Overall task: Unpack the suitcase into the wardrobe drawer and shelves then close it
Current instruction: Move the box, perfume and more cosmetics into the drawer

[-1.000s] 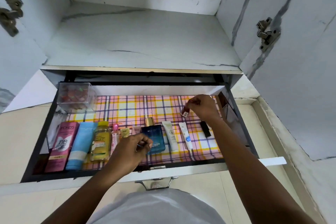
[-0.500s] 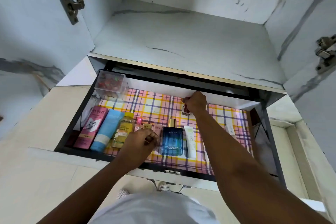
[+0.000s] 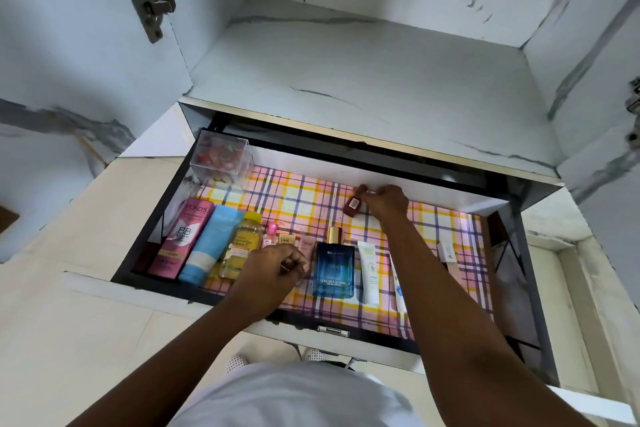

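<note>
The right hand [image 3: 386, 200] pinched a small dark red bottle [image 3: 352, 205], probably nail polish, at the back of the open drawer [image 3: 519, 253], near its white rear wall. The fingers were curled round the cap end and the bottle hung tilted, low over the checked liner [image 3: 294, 194]; I could not tell if it touched the liner. Such a bottle looked to be glass: light, hard, smooth and a little slippery, so it would break if dropped. The best hold seemed to be across the cap or the short body, with two fingers and the thumb, and it should be set down on its flat base.

The left hand [image 3: 273, 270] was at the front row, its fingers curled and pinching something thin and small; what it was I could not tell.

In the front row lay a pink tube [image 3: 180, 239], a blue tube [image 3: 211, 246] and a yellow bottle [image 3: 242, 243], side by side and touching. These were soft plastic, easy to squeeze. The blue cologne [image 3: 333, 263] was a flat glass block with a gold cap, heavier and fragile. Beside it lay a white tube [image 3: 369, 270]. A clear box [image 3: 221, 156] of rigid plastic stood in the back left corner, with small reddish things inside. The shelf [image 3: 346, 62] above was smooth, with a marble pattern
</note>
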